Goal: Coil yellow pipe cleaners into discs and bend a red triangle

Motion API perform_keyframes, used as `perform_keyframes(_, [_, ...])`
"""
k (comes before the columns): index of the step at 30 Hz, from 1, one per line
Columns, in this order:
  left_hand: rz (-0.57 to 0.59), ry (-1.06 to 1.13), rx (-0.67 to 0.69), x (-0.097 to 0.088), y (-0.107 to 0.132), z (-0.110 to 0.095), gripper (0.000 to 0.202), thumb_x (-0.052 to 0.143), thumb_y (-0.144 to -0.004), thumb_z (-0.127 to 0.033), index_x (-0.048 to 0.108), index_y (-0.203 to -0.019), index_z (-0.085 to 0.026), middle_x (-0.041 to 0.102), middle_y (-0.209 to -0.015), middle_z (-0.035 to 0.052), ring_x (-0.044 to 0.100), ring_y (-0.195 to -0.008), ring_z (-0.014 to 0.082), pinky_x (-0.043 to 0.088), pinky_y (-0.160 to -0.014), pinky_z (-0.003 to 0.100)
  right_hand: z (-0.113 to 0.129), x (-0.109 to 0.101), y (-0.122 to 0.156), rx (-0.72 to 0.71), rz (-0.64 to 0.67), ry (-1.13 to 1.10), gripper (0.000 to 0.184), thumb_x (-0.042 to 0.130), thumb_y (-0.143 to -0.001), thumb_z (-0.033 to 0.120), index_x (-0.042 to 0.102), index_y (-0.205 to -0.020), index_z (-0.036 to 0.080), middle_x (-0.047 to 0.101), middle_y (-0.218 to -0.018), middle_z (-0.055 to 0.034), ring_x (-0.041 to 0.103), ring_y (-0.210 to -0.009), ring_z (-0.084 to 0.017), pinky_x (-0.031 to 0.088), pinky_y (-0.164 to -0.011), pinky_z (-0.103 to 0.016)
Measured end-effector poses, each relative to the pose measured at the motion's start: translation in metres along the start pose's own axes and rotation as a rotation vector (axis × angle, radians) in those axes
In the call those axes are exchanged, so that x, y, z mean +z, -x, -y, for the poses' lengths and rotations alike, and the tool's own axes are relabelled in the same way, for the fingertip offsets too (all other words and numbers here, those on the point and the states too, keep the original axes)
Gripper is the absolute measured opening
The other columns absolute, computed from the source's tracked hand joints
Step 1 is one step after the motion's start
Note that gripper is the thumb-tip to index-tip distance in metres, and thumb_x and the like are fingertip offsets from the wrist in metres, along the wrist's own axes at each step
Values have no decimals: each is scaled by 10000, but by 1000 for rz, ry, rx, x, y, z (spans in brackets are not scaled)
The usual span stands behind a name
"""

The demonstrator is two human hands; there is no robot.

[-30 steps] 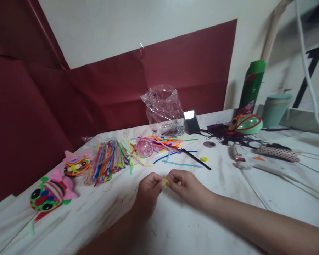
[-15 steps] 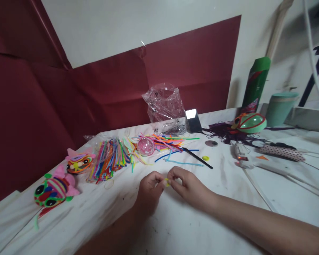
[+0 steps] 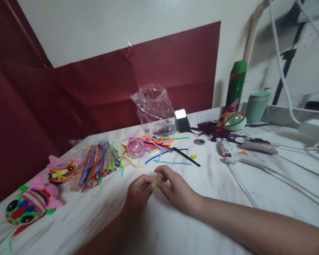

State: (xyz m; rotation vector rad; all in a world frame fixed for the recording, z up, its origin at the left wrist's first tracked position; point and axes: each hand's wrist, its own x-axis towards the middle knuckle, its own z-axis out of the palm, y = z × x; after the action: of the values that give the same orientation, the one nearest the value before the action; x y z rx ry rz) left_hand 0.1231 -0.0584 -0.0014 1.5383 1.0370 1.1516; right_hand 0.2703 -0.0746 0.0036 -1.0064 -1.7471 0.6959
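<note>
Between my two hands is a small yellow piece of pipe cleaner (image 3: pixel 156 185), mostly covered by the fingertips. My left hand (image 3: pixel 138 194) pinches it from the left, thumb against curled fingers. From the other side, the thumb and fingers of my right hand (image 3: pixel 175 187) close on it, with the index finger arched above. Beyond the hands lie a small yellow coil (image 3: pixel 194 156), a black pipe cleaner (image 3: pixel 186 157) and a light blue one (image 3: pixel 172 162).
At left are two decorated fish-like figures (image 3: pixel 29 205) and a bagged bundle of coloured pipe cleaners (image 3: pixel 101 163). A clear pink ball (image 3: pixel 136 148) sits mid-table. Further right are a glue gun (image 3: pixel 244 160), a green-and-red balloon-like piece (image 3: pixel 233 121), a phone (image 3: pixel 182 122) and a cup (image 3: pixel 257 108).
The camera view has turned right, so the table's things sit further left. Both hands still hold the yellow piece; my right index finger is raised slightly more from it.
</note>
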Motion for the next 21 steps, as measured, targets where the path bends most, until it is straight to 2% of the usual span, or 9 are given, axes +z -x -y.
perform_keyframes(3, [22,-11,-4,1,0,-2,178,614,-634,-297,531,-589,-146,450,-528,-38,361,-507,86,297,-497,206,1,-1,0,-24,5,38,92,409,-801,131,464,-847,188,537,-762,-16,504,-718,-134,427,-680,-274])
perform_keyframes(5, [37,-9,6,2,0,-2,177,611,-647,-297,533,-596,-146,461,-540,-34,369,-518,89,303,-507,207,1,-2,0,-40,16,90,116,409,-793,110,489,-832,183,544,-764,-26,506,-728,-143,429,-683,-283])
perform_keyframes(10, [2,-14,5,0,-2,1,184,616,-642,-295,515,-590,-150,446,-541,-39,371,-525,90,307,-514,206,0,-4,-1,-92,-18,196,382,479,-719,48,467,-1078,175,533,-957,-75,501,-850,-169,421,-789,-328])
perform_keyframes(14, [11,-34,8,-1,0,0,200,616,-643,-321,522,-595,-150,462,-551,-29,390,-536,101,317,-519,212,2,-4,0,-55,15,150,261,422,-791,98,483,-1034,171,552,-821,-52,520,-790,-162,437,-755,-325])
perform_keyframes(19, [45,-14,22,0,0,1,200,616,-650,-317,527,-598,-146,478,-562,-19,393,-538,100,319,-519,211,4,-4,1,-63,37,111,163,411,-800,104,515,-907,168,573,-826,-52,529,-775,-153,443,-723,-302])
perform_keyframes(21, [43,-17,23,-1,-1,2,209,621,-641,-323,525,-588,-145,474,-554,-18,392,-535,101,323,-517,213,2,-4,1,-48,31,133,180,410,-807,111,523,-931,174,579,-817,-49,535,-773,-155,444,-726,-307])
